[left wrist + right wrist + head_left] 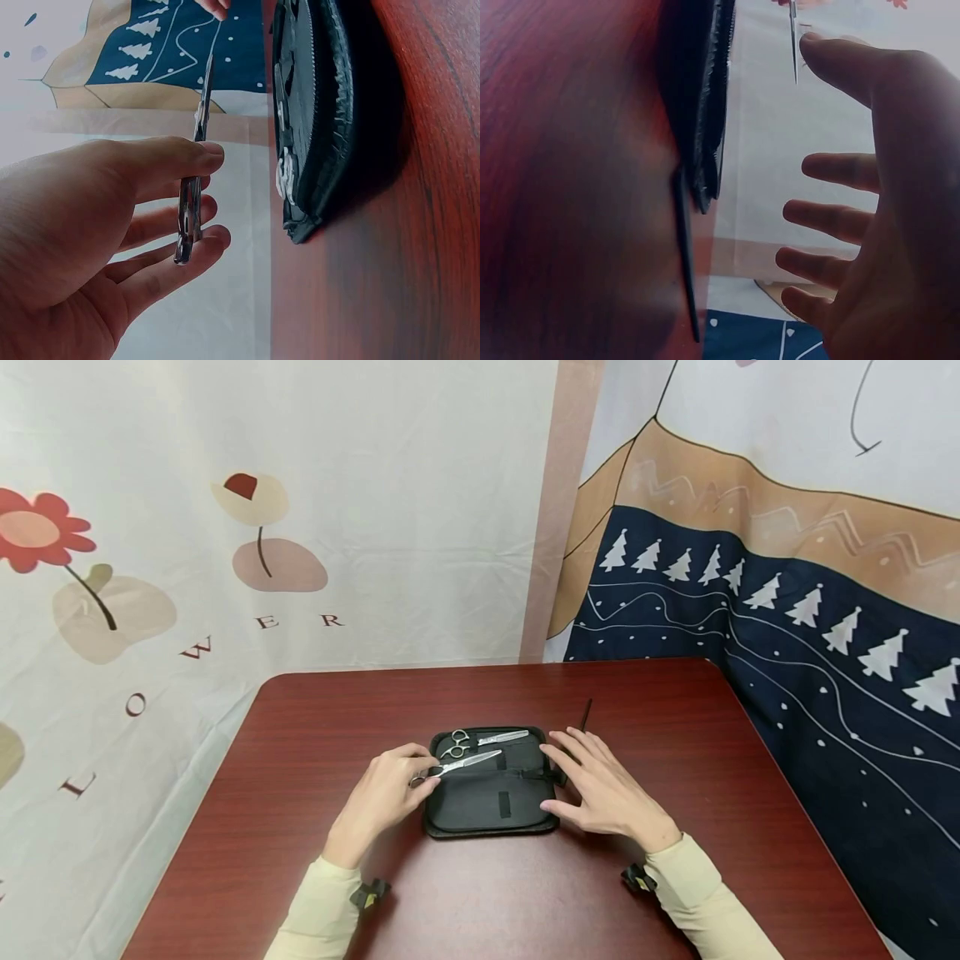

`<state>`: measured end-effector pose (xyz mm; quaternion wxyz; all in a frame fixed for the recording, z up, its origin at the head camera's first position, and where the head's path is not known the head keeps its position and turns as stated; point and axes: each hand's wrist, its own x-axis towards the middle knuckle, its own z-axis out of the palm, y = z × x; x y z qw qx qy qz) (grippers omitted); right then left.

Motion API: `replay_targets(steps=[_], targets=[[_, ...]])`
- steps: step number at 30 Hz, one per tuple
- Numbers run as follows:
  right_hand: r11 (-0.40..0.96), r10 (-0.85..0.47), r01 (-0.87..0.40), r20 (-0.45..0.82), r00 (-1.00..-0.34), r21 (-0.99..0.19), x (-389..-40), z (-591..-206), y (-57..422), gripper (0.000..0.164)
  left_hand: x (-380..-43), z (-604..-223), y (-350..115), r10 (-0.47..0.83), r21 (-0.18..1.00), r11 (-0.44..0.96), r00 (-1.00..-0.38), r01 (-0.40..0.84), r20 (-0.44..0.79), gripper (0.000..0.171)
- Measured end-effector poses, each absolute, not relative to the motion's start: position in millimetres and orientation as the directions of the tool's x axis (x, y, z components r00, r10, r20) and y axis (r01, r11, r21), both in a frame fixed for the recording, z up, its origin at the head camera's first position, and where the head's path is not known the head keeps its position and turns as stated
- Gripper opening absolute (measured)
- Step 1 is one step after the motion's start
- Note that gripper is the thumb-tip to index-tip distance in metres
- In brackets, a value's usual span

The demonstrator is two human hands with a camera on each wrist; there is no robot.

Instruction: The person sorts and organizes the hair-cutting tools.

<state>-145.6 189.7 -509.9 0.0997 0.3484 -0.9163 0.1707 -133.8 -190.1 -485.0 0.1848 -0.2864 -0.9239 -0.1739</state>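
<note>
Pinching loose silver scissors (pixel 468 762) by the handle in left hand (pixel 386 792), above black zippered case (pixel 467 810) between hands, with right hand (pixel 603 785) spread and holding nothing. Best to guide level, tips clear of right hand.

Dark red table (pixel 262 793), printed cloth backdrops
There's pale flowery cloth (pixel 420 460) behind it and down its left, navy cloth (pixel 832 802) with white trees (pixel 885 655) off its right, and kinda soft glare (pixel 487 885) on top.
</note>
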Motion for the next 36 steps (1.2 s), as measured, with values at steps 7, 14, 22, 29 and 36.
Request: replay_targets(steps=[7,14,22,29,36], targets=[[0.707,-0.611,-0.658,0.244,-0.753,-0.260,-145.0,-515.2,191.1,0.082,-136.3,-488.4,-194.7,0.453,0.228,0.790,-0.793,0.569,0.409,0.016],[0.714,-0.625,-0.648,0.176,-0.761,-0.265,-142.6,-523.3,189.9,0.081,-137.8,-490.9,-198.5,0.437,0.253,0.801,-0.819,0.542,0.372,0.015],[0.707,-0.640,-0.657,0.159,-0.752,-0.263,-142.7,-532.5,188.5,0.076,-140.7,-495.6,-201.4,0.425,0.258,0.816,-0.839,0.517,0.339,0.013],[0.701,-0.641,-0.658,0.160,-0.750,-0.275,-142.3,-535.4,189.1,0.076,-143.4,-498.7,-202.1,0.428,0.260,0.818,-0.845,0.513,0.321,0.014],[0.704,-0.645,-0.659,0.150,-0.750,-0.266,-140.8,-534.4,188.6,0.078,-149.0,-499.5,-202.4,0.432,0.268,0.821,-0.855,0.504,0.286,0.016]])
